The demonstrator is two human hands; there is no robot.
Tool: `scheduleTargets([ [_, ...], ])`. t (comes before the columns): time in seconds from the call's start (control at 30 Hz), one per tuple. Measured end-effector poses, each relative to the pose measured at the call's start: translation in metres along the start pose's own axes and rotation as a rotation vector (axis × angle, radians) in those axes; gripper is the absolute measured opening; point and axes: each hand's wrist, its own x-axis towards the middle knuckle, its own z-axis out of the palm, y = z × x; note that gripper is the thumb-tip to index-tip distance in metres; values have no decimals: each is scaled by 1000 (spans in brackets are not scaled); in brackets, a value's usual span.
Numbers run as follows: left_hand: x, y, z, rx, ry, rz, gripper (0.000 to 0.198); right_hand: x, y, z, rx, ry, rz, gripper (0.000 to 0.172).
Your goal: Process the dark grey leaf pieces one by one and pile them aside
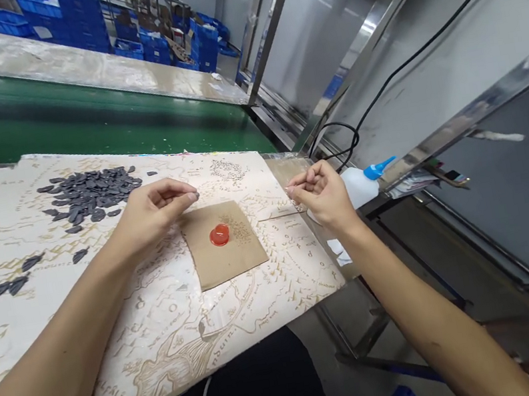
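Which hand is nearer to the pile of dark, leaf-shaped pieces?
Left. The left hand is just right of the pile of dark pieces; the right hand is farther off, past the brown card, near the map sheet's right edge.

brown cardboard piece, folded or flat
Flat: the brown cardboard lies spread on the map-printed sheet, with no fold visible.

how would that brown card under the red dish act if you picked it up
The brown card lies flat and uncurled, so probably fairly stiff. It looks thin, likely light. The red dish and tiny specks sit on top, so tilting might slide them off.
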Motion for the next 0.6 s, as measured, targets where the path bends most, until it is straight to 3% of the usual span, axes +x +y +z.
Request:
scheduleTargets([
  [0.33,-4,-1,1,43,64,-11,27,11,5,-11,-468,-111,51,34],
  [0.6,-5,-9,2,-38,79,-16,26,26,16,-8,-809,-160,104,36],
])
